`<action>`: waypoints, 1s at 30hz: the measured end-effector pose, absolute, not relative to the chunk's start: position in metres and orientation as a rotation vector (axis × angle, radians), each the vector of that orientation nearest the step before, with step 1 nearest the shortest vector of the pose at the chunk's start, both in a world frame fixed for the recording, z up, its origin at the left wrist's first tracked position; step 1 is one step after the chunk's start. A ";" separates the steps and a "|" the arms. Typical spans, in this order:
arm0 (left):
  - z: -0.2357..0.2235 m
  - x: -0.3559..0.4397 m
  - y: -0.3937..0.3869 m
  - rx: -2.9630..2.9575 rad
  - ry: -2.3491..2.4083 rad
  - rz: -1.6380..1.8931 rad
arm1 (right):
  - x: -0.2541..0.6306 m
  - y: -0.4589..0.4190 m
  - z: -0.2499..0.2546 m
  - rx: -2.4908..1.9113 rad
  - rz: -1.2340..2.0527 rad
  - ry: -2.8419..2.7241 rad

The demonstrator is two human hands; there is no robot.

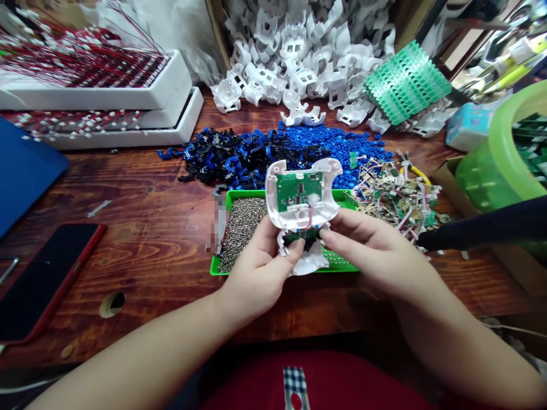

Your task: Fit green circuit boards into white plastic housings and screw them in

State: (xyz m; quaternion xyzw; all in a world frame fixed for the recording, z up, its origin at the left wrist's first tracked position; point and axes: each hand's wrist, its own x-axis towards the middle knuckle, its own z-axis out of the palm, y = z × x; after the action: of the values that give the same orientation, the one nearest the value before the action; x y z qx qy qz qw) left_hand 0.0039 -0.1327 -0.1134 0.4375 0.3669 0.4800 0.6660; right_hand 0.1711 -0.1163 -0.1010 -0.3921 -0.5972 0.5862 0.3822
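Both of my hands are closed on a white plastic housing [273, 196] with a green circuit board [299, 191] fitted inside. My left hand [260, 265] grips its lower left side, the thumb pressed on a dark strip at the lower part. From the right, my right hand [363, 239] holds the lower edge with its fingertips. A short reddish wire runs from the board down to the lower white part [311, 261]. Beneath the housing lies a green tray [220, 272] with a heap of small screws [241, 228] in its left part.
Behind the tray are piles of black and blue parts [239, 156] and blue rings [337, 142]. White shells [294, 51] heap up at the back. Small wired boards [397, 196] lie right, near a dark bar [482, 225] and green tub [491, 154]. A phone [47, 273] lies left.
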 end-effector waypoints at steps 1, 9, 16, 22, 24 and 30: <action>-0.114 0.004 -0.133 0.995 0.831 1.088 | 0.169 -0.117 -0.102 -0.968 1.526 -1.511; -0.115 0.003 -0.136 1.070 0.867 1.104 | 0.158 -0.124 -0.100 -1.049 1.263 -1.527; -0.107 0.000 -0.127 1.057 0.918 0.983 | 0.154 -0.123 -0.102 -1.052 1.287 -1.453; -0.099 -0.004 -0.125 1.143 0.948 0.898 | 0.157 -0.122 -0.103 -1.081 1.246 -1.465; -0.099 -0.005 -0.126 1.176 0.963 0.912 | 0.159 -0.123 -0.104 -1.078 1.243 -1.508; -0.102 -0.004 -0.127 1.263 1.012 0.928 | 0.159 -0.121 -0.111 -1.120 1.189 -1.645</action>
State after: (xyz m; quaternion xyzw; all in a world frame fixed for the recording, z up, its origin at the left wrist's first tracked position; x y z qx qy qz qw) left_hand -0.0037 -0.1273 -0.1021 0.5437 0.4359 0.3994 0.5957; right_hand 0.1593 -0.1208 -0.1107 -0.4429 -0.6504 0.4700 0.3999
